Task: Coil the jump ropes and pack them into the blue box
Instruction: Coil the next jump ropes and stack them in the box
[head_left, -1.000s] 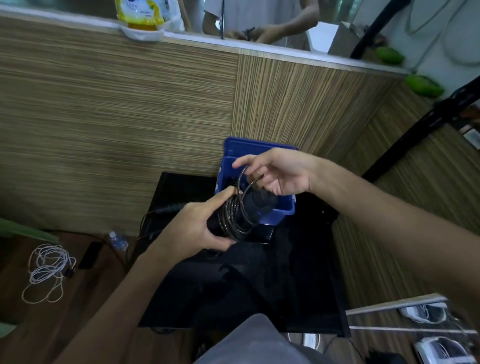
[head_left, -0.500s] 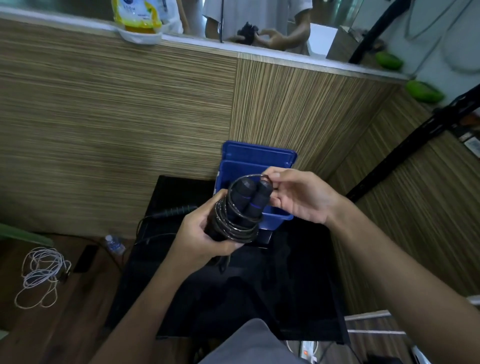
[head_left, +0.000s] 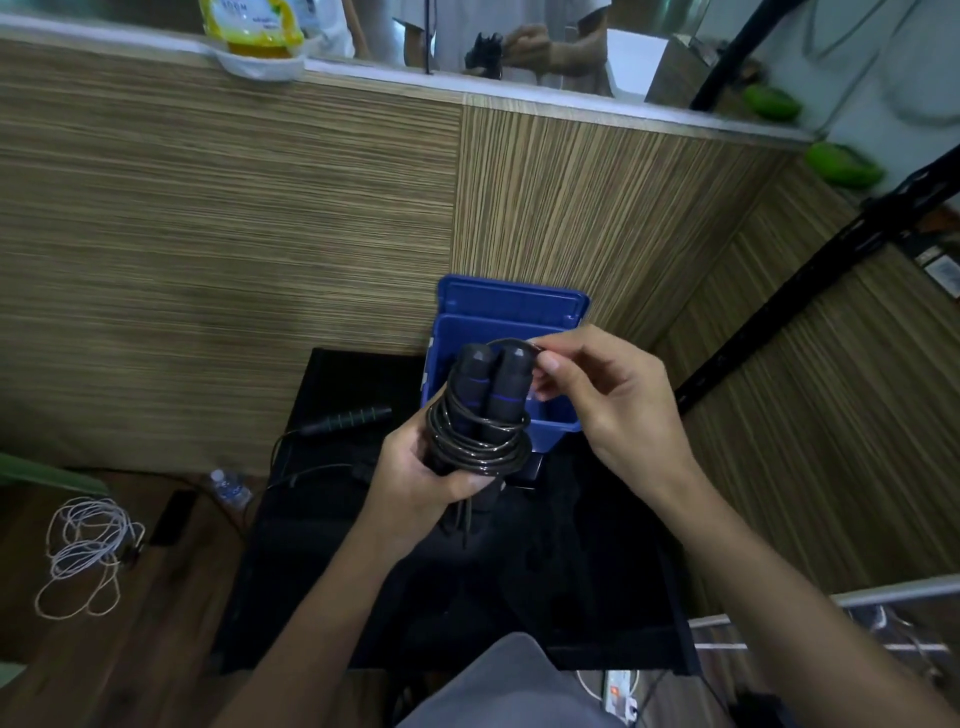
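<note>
Change: right hand (head_left: 613, 410) had drawn the cord loop over the handle tops since the earlier frame; bundle sat more upright.
Jump rope (head_left: 480, 415): two black handles side by side, cord coiled round them, held in front of the blue box (head_left: 511, 306).
Left hand (head_left: 421, 475): fingers curled round the bundle's base.
Right fingers (head_left: 550, 361): pinched the cord.
Tabletop (head_left: 571, 571): black; second handle (head_left: 345, 420) lay at left.
</note>
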